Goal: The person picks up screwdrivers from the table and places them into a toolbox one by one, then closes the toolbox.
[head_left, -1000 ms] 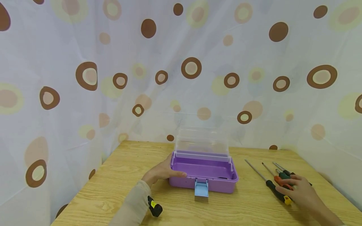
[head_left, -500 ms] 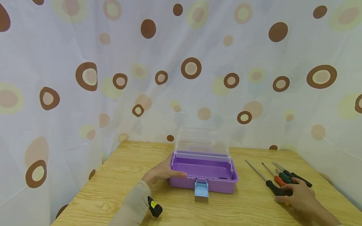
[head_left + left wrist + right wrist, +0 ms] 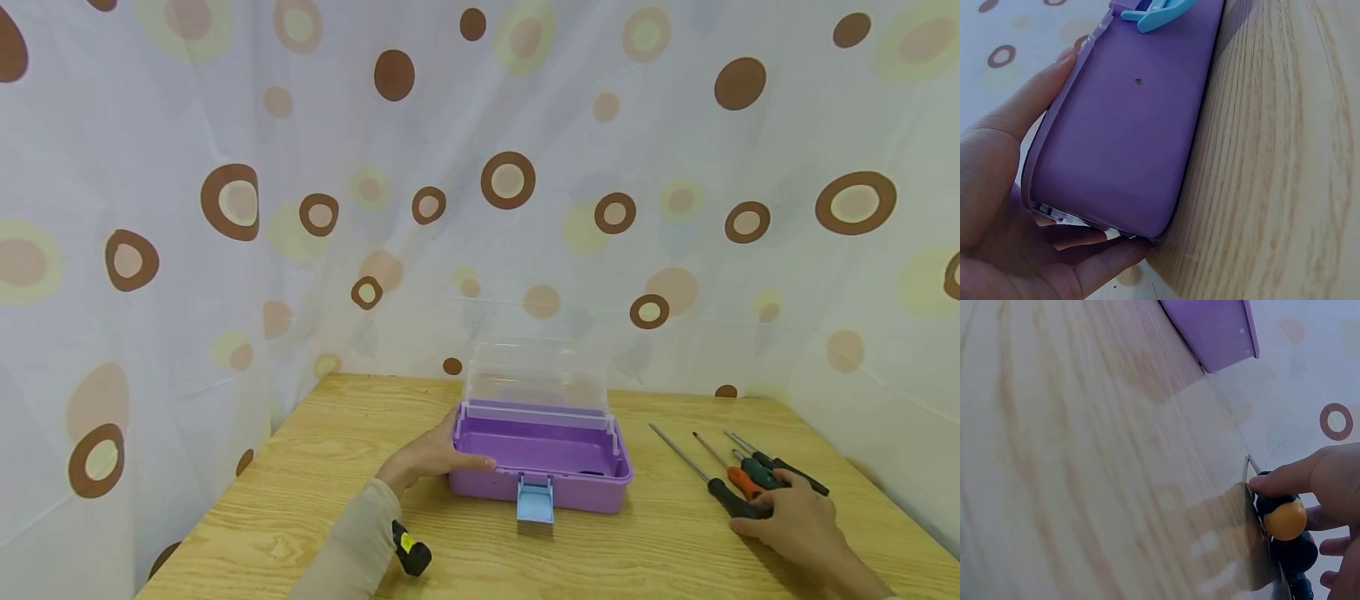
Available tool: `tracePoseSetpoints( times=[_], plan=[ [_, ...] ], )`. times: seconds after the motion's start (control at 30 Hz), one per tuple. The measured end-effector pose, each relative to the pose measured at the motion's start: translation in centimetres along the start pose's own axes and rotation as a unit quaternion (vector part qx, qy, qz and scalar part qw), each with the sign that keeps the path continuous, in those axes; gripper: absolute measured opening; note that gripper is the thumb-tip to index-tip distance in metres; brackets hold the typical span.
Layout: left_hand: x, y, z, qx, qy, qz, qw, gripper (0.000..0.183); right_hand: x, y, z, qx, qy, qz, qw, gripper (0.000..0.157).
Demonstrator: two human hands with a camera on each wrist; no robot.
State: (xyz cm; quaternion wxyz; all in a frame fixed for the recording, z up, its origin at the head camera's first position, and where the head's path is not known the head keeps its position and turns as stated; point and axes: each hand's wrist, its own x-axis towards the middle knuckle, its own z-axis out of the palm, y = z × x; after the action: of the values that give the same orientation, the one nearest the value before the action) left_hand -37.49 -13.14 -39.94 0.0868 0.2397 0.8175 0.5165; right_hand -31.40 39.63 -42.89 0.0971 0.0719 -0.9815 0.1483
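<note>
A purple toolbox (image 3: 487, 486) with its clear lid (image 3: 536, 371) raised and its light-blue latch (image 3: 535, 504) hanging down stands mid-table. My left hand (image 3: 431, 457) grips the box's left end; in the left wrist view the thumb lies along the rim and the fingers bend round the end wall. At the right, my right hand (image 3: 798, 518) pinches the black handle of a long screwdriver (image 3: 722, 493). Its yellow handle end (image 3: 1285, 520) shows between thumb and fingers in the right wrist view. The long shaft points away toward the back of the table.
Right beside the held screwdriver lie an orange-handled screwdriver (image 3: 744, 482), a green-handled one (image 3: 759, 473) and a black-handled one (image 3: 798, 476). A black and yellow tool end (image 3: 412, 554) sticks out past the left sleeve. A spotted curtain (image 3: 570, 250) hangs behind the wooden table (image 3: 300, 475).
My right hand has come down from above the handles and closed round the black screwdriver handle, covering its yellow end in the head view. My left hand and the toolbox have stayed put.
</note>
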Motion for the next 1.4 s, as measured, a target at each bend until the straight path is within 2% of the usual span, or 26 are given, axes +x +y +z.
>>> tracePoseSetpoints(
  times=[0.33, 0.6, 0.8, 1.03, 1.4],
  plan=[
    [0.0, 0.1, 0.0, 0.012, 0.004, -0.005, 0.9999, 0.120, 0.1, -0.1, -0.1, -0.014, 0.015, 0.000, 1.000, 0.058],
    [-0.1, 0.0, 0.1, 0.019, 0.014, -0.018, 0.9996, 0.120, 0.3, -0.2, -0.5, 0.032, 0.006, 0.018, 0.999, 0.056],
    [0.0, 0.0, 0.1, 0.017, 0.016, -0.019, 0.9995, 0.121, 0.2, -0.4, -1.0, 0.059, 0.005, 0.040, 0.997, 0.067],
    [0.0, 0.0, 0.0, 0.011, 0.016, -0.017, 0.9997, 0.121, 0.1, -0.5, -1.4, 0.105, 0.016, 0.070, 0.992, 0.079],
    [0.0, -0.1, 0.0, 0.010, 0.014, -0.014, 0.9998, 0.122, 0.2, -0.8, -2.0, 0.173, 0.039, 0.129, 0.976, 0.082]
  ],
)
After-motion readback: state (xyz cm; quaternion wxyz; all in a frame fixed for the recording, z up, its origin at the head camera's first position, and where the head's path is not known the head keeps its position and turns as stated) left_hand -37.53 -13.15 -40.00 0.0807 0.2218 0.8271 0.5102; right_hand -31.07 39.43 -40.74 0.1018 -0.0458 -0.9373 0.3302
